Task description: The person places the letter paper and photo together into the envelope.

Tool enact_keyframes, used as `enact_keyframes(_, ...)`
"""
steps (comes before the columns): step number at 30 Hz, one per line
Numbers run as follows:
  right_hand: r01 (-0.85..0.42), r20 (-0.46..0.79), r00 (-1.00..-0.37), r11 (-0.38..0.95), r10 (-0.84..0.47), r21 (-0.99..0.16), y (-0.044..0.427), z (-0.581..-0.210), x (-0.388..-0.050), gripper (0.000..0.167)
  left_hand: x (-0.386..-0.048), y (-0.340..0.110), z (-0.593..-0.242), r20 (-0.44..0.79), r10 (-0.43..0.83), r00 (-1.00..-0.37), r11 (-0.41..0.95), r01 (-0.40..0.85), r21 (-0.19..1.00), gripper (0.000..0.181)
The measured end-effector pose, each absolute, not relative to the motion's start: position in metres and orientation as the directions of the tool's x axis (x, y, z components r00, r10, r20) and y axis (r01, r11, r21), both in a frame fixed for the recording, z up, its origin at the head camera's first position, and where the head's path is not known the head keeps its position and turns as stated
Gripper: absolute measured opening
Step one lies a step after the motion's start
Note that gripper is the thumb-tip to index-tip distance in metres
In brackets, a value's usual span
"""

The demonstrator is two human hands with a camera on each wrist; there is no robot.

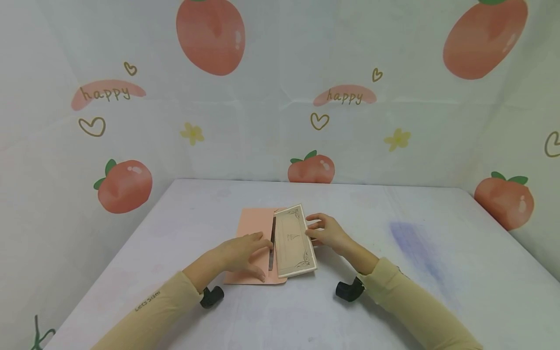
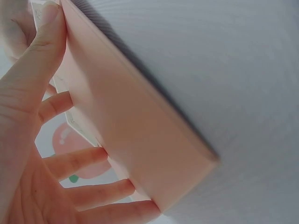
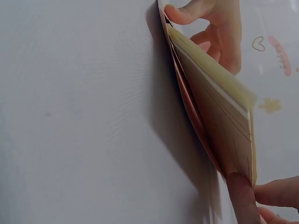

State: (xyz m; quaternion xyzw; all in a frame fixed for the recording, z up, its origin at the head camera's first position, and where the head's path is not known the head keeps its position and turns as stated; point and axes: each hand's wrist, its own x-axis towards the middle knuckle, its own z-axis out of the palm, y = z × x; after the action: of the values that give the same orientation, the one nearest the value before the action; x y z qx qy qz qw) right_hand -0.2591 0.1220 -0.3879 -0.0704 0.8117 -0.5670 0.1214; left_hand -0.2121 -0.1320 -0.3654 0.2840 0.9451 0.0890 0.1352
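A flat pink paper piece, like an envelope [image 1: 253, 221], lies on the table in the head view. Cream stationery [image 1: 290, 238] with ornate printed corners leans over its right side, its right edge raised. A dark strip [image 1: 272, 243] shows along the stationery's left edge. My left hand [image 1: 242, 253] rests on the pink paper, and its spread fingers [image 2: 77, 163] touch it in the left wrist view. With thumb and fingers my right hand [image 1: 325, 233] pinches the stationery's right edge. Lines show on the stationery's underside [image 3: 219, 116] in the right wrist view.
A white table [image 1: 376, 301] carries a purple smudge [image 1: 415, 243] at the right. Behind it hangs a white cloth [image 1: 262, 121] printed with fruit, hearts and flowers. Black wrist devices [image 1: 348, 290] sit under both forearms.
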Motion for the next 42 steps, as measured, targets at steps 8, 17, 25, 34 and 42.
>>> enact_keyframes(8,0.024,-0.112,-0.962,0.332,-0.249,-0.943,0.1186,-0.3883,-0.2569,0.043,-0.2117,-0.131,-0.3648,-0.214,0.55,-0.808,0.83,0.498,0.251,0.068)
enact_keyframes(17,0.022,-0.109,-0.964,0.336,-0.241,-0.941,0.117,-0.3885,-0.2567,0.042,-0.2108,-0.131,-0.3642,-0.222,0.545,-0.809,0.833,0.49,0.258,0.068)
enact_keyframes(25,0.027,-0.122,-0.961,0.354,-0.249,-0.935,0.1167,-0.3858,-0.2557,0.045,-0.2101,-0.1305,-0.3634,-0.221,0.542,-0.811,0.834,0.487,0.258,0.068)
enact_keyframes(34,0.025,-0.129,-0.958,0.37,-0.258,-0.929,0.116,-0.3848,-0.2558,0.046,-0.209,-0.131,-0.3615,-0.215,0.556,-0.803,0.826,0.507,0.246,0.069)
enact_keyframes(42,0.012,-0.107,-0.951,0.312,-0.289,-0.95,0.1137,-0.389,-0.2565,0.047,-0.2097,-0.131,-0.3622,-0.227,0.557,-0.799,0.828,0.51,0.233,0.071)
